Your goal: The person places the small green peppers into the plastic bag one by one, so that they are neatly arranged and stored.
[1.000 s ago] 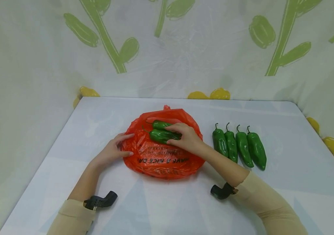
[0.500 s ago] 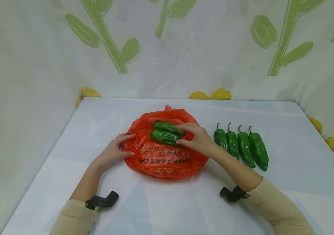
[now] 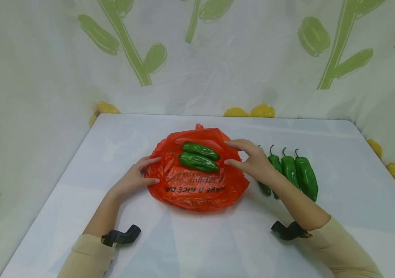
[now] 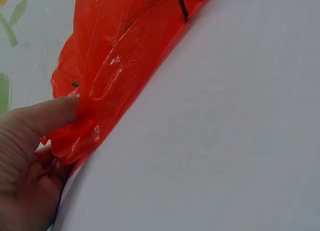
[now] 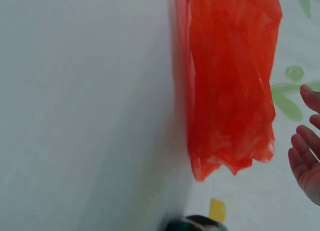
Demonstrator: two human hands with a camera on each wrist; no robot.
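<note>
A red plastic bag (image 3: 190, 197) with black print lies on the table. Two glossy green peppers rest side by side on it, a nearer pepper (image 3: 199, 162) and a farther pepper (image 3: 202, 150), stems to the left. My left hand (image 3: 133, 175) holds the bag's left edge between thumb and fingers; in the left wrist view the thumb lies over the red plastic (image 4: 110, 66). My right hand (image 3: 254, 162) is empty, thumb and fingers spread, just right of the two peppers' tips. The right wrist view shows its relaxed fingers (image 5: 301, 158) beside the bag (image 5: 230, 91).
Right of the bag several more green peppers (image 3: 305, 177) lie in a row, stems pointing away; my right hand and forearm partly cover the leftmost ones. The white table (image 3: 204, 247) backs onto a leaf-patterned curtain (image 3: 239, 65).
My right hand has let go of the green peppers on the bag and drawn back to the right. Those peppers shifted slightly right early on. The left hand stays at the bag.
</note>
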